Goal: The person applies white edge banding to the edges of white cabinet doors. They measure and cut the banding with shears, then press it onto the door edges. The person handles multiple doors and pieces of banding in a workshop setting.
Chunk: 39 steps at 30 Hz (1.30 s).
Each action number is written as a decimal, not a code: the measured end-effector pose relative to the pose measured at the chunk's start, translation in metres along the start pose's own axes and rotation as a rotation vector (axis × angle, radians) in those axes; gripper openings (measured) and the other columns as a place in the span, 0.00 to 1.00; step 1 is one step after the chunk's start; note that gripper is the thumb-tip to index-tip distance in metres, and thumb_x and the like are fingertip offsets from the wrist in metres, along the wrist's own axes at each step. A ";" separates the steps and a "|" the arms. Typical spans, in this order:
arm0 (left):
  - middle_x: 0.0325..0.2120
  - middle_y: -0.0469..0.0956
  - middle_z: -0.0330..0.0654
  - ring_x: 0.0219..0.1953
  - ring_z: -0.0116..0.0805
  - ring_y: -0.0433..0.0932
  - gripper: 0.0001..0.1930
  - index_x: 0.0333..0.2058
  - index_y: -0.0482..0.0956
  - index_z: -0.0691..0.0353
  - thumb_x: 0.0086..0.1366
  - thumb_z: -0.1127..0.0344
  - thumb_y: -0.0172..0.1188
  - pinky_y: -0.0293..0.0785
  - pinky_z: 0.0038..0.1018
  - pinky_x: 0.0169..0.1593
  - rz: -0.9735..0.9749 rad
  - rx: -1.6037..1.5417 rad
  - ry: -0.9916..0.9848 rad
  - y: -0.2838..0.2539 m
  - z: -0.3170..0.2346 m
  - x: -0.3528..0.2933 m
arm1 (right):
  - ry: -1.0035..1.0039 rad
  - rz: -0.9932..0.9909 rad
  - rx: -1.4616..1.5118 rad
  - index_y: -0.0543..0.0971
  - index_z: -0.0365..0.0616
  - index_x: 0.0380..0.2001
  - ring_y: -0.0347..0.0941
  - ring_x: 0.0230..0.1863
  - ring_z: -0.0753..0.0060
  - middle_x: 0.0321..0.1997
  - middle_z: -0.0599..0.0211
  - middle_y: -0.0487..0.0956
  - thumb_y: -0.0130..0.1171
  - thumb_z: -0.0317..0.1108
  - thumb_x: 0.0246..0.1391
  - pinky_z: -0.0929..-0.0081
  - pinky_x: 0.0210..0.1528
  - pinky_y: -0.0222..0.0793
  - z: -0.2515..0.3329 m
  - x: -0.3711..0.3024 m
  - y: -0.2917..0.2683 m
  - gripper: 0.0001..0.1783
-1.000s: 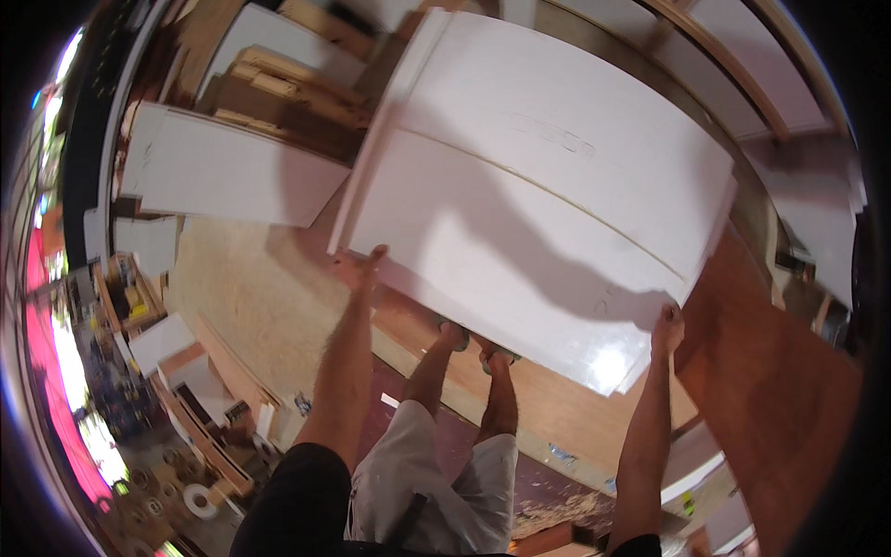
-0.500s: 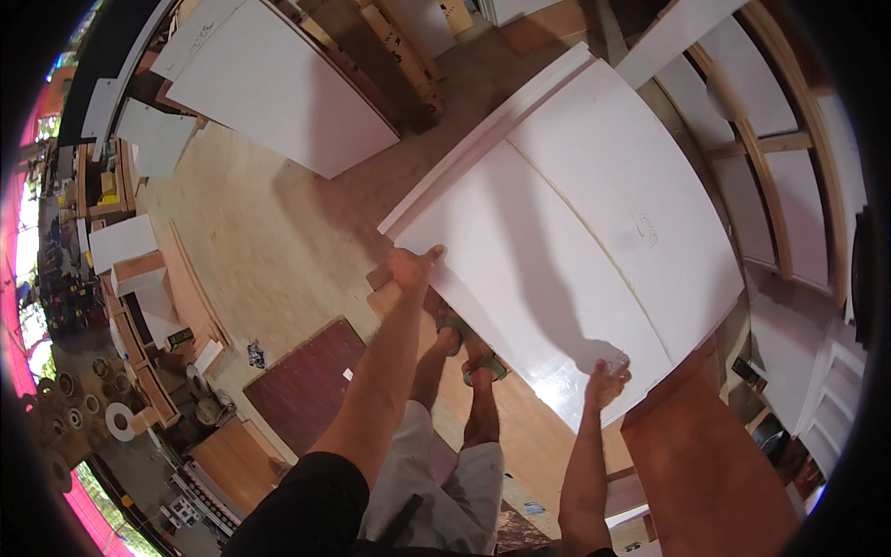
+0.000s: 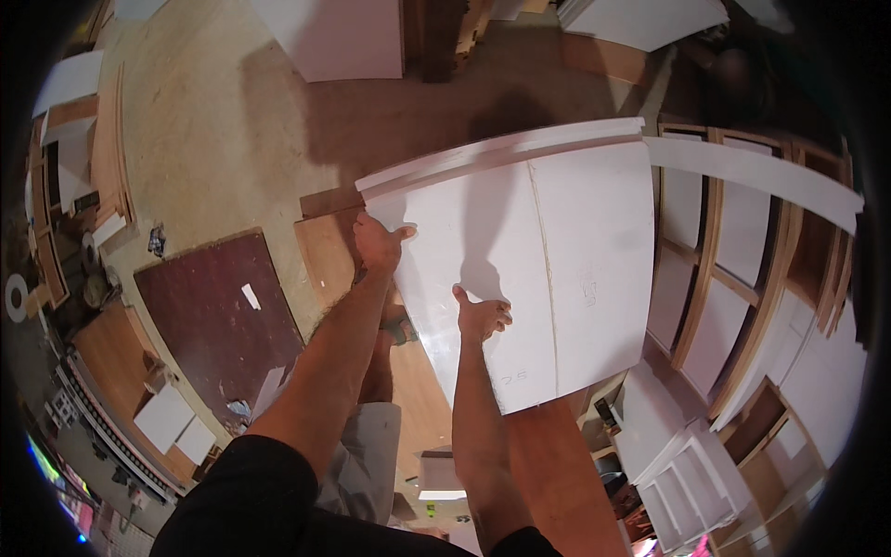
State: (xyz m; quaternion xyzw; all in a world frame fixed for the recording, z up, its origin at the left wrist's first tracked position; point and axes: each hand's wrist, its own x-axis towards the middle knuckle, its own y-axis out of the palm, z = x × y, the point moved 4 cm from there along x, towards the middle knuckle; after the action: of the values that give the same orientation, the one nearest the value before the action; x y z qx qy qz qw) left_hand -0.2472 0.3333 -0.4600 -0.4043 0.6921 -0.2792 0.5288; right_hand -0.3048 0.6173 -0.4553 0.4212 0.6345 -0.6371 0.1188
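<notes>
A large white panel (image 3: 594,241) lies in front of me, with a thin brownish line across it and faint pencil marks. A raised white strip (image 3: 501,156) runs along its far edge. My left hand (image 3: 379,241) grips the panel's left edge near the far corner, thumb on top and the other fingers over the side. Over the nearer part of the panel is my right hand (image 3: 483,317), its thumb stretched out and its fingers loosely bent apart. Nothing shows in it; whether it touches the surface I cannot tell.
A dark red board (image 3: 223,316) lies on the floor at left. Wooden frames with white panels (image 3: 724,251) stand at right, near a long white strip (image 3: 752,172). A brown board (image 3: 561,473) rises below the panel. Another white panel (image 3: 343,42) stands at the far side.
My view has turned and the white panel now sits at a different angle. My right hand has moved from its near right corner toward my left hand, which still grips the edge.
</notes>
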 end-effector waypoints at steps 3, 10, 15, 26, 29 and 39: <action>0.42 0.81 0.56 0.48 0.56 0.82 0.42 0.45 0.74 0.70 0.37 0.53 0.88 0.80 0.45 0.51 -0.066 -0.004 -0.002 -0.004 -0.011 -0.006 | -0.012 -0.043 -0.092 0.44 0.12 0.69 0.56 0.71 0.15 0.68 0.06 0.50 0.75 0.77 0.33 0.48 0.59 0.78 0.006 0.002 -0.004 0.86; 0.51 0.73 0.59 0.53 0.58 0.75 0.44 0.51 0.68 0.69 0.38 0.58 0.87 0.76 0.45 0.56 0.141 -0.130 -0.069 0.002 -0.005 0.002 | 0.037 0.007 -0.156 0.44 0.12 0.69 0.60 0.69 0.16 0.68 0.06 0.52 0.74 0.81 0.27 0.48 0.64 0.74 0.003 0.012 0.002 0.90; 0.52 0.73 0.60 0.53 0.58 0.75 0.45 0.52 0.68 0.72 0.39 0.60 0.87 0.76 0.45 0.56 0.098 -0.136 -0.056 -0.003 -0.011 -0.001 | 0.040 0.025 -0.082 0.39 0.08 0.68 0.56 0.68 0.14 0.67 0.06 0.49 0.79 0.75 0.29 0.44 0.62 0.72 0.006 0.009 -0.001 0.90; 0.53 0.73 0.60 0.54 0.59 0.76 0.44 0.52 0.69 0.70 0.41 0.60 0.86 0.77 0.47 0.56 0.088 -0.149 -0.067 -0.008 -0.008 -0.006 | 0.033 -0.060 -0.059 0.45 0.01 0.61 0.75 0.52 0.37 0.54 0.21 0.65 0.85 0.67 0.24 0.56 0.46 0.81 0.008 0.010 -0.005 0.87; 0.53 0.73 0.61 0.53 0.60 0.76 0.42 0.52 0.69 0.70 0.43 0.59 0.85 0.76 0.48 0.56 0.054 -0.177 -0.017 -0.009 -0.006 -0.012 | -0.002 -0.073 -0.077 0.44 -0.01 0.60 0.74 0.52 0.38 0.52 0.22 0.66 0.84 0.68 0.25 0.55 0.46 0.81 0.011 0.004 -0.010 0.88; 0.44 0.84 0.53 0.49 0.50 0.83 0.31 0.50 0.80 0.64 0.48 0.59 0.79 0.77 0.44 0.52 0.543 -0.084 0.234 0.007 0.112 -0.093 | -0.395 -0.108 -0.070 0.42 0.32 0.77 0.39 0.80 0.25 0.78 0.24 0.43 0.67 0.65 0.53 0.46 0.74 0.59 -0.063 -0.038 0.020 0.67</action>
State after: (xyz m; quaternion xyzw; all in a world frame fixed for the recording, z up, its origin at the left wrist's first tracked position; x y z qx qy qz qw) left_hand -0.1312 0.4205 -0.4505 -0.1910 0.8422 -0.1435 0.4834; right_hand -0.2435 0.6570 -0.4329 0.2489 0.6422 -0.6904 0.2211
